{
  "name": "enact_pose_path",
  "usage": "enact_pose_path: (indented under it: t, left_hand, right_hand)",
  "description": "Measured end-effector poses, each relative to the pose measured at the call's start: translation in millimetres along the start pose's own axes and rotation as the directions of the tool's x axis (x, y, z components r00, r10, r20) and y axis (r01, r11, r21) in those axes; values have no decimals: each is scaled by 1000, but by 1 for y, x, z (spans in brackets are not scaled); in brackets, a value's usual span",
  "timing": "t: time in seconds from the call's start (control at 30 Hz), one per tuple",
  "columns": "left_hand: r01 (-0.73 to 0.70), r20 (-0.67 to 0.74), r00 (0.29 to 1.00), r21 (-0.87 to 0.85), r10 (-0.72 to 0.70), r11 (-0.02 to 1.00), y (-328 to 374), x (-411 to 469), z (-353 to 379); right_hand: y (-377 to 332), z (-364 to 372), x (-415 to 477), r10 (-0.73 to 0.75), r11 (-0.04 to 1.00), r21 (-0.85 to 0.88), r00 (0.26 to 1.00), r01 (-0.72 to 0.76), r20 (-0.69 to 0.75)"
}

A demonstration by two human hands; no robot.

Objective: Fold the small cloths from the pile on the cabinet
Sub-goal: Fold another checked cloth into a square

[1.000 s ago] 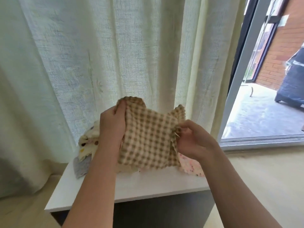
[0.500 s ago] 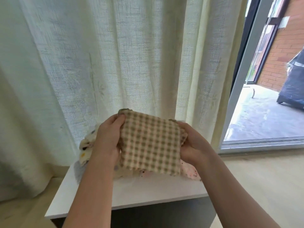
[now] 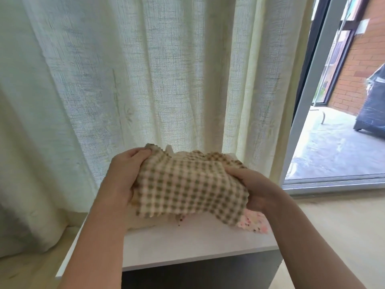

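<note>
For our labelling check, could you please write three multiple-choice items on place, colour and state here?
1. Where is the checked cloth relative to the cabinet? A beneath it; B held above its top; C far to its left.
2. What colour is the spotted cloth under it? A pink; B blue; C black.
3. Which hand grips the checked cloth? A left hand only; B right hand only; C both.
Answers: B, it hangs over the white top; A, a pink corner shows; C, each hand curls round an edge.

Left hand (image 3: 123, 180) and right hand (image 3: 253, 188) grip checked cloth (image 3: 187, 188) at opposite edges, above white surface (image 3: 187, 245). Pink spotted cloth (image 3: 255, 223) beneath, at right. Pale curtain (image 3: 145, 80) behind.
</note>
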State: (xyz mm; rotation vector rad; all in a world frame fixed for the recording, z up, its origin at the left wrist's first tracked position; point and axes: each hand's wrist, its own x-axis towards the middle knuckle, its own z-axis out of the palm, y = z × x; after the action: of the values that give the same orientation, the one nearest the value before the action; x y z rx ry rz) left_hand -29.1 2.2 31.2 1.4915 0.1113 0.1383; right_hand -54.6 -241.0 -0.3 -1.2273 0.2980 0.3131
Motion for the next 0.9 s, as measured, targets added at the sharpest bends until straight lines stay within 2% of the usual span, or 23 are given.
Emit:
enact_pose_path:
  t: [0.03, 0.1, 0.2, 0.27, 0.33, 0.4, 0.53, 0.7, 0.77, 0.9]
  left_hand:
    - [2, 61, 998, -55, 2, 998, 3, -2, -2]
    - [-124, 115, 984, -127, 139, 984, 10, -4, -9]
    - [-412, 156, 890, -130, 429, 902, 13, -7, -21]
    - [-484, 190, 852, -69, 488, 872, 9, -7, -24]
    - [-511, 194, 846, 29, 496, 859, 5, -5, -23]
    - [-521, 176, 845, 53, 506, 852, 4, -6, -19]
    - [-423, 149, 894, -29, 423, 906, 5, -11, -14]
    - [-275, 151, 945, -106, 289, 955, 6, -7, -19]
    - [-333, 113, 935, -52, 336, 942, 4, -5, -21]
    - [-511, 85, 857, 9, 508, 860, 4, -6, -21]
  right_hand:
    - [-5, -4, -3, -77, 997, 12, 997, 77, 10]
    - [-17, -11, -15, -284, 958, 35, 958, 283, 40]
    - [-32, -18, -41, -579, 814, -4, 811, 581, 88]
    - [-36, -20, -50, -656, 732, -111, 739, 672, 154]
    - [-35, -24, -47, -686, 679, -173, 701, 713, 197]
    - [-32, -27, -41, -699, 660, -215, 694, 719, 172]
    - [-28, -30, -35, -713, 651, -279, 695, 706, 94]
    - [-29, -29, -37, -768, 600, -304, 639, 740, 39]
    - [-28, -29, -35, -776, 593, -299, 630, 748, 36]
    - [-25, -31, -31, -775, 608, -300, 631, 735, -27]
